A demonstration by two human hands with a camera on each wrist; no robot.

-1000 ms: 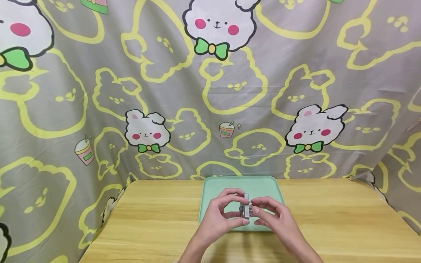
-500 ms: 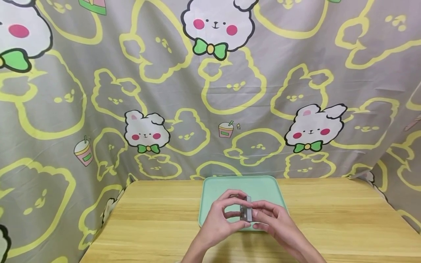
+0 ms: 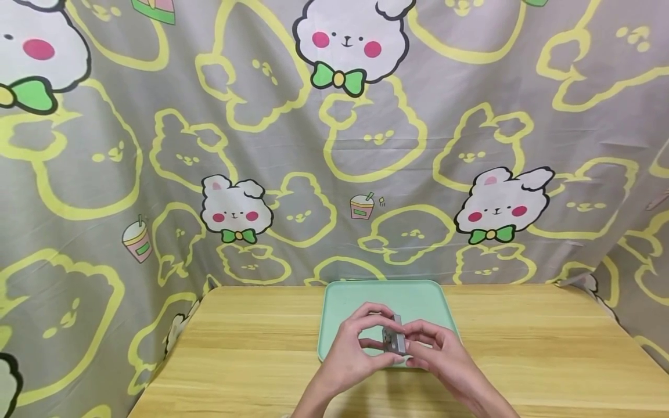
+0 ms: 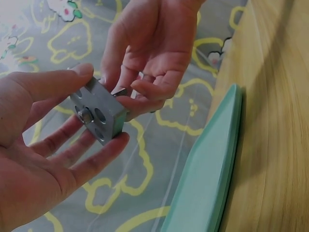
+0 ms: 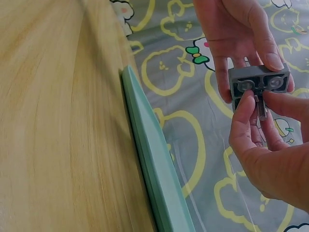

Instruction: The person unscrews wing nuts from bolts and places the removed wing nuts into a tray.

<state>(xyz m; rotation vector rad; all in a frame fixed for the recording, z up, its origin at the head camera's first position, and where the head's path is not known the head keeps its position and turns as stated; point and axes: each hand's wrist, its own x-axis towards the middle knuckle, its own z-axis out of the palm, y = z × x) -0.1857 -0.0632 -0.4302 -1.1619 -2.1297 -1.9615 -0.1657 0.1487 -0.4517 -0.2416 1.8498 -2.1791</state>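
Observation:
My left hand (image 3: 351,348) holds a small grey block (image 3: 393,342) above the front part of a green tray, gripping its edges between thumb and fingers. In the left wrist view the block's flat face shows round holes and a bolt head (image 4: 85,115). The right wrist view shows its hollow back, from which the threaded shaft of the bolt (image 5: 261,110) sticks out. My right hand (image 3: 444,349) pinches at the base of that shaft with thumb and a finger. Whether a nut sits under those fingertips is hidden. A small dark pointed piece (image 4: 120,92) shows beside them.
The green tray (image 3: 345,293) lies on a wooden table (image 3: 251,331), near its back edge. Grey cloth (image 3: 292,145) with yellow outlines and white rabbits hangs behind and at both sides.
The block has turned slightly and shifted a little right and toward me, showing more of its holed face. The right hand's fingers have drawn in closer against its back.

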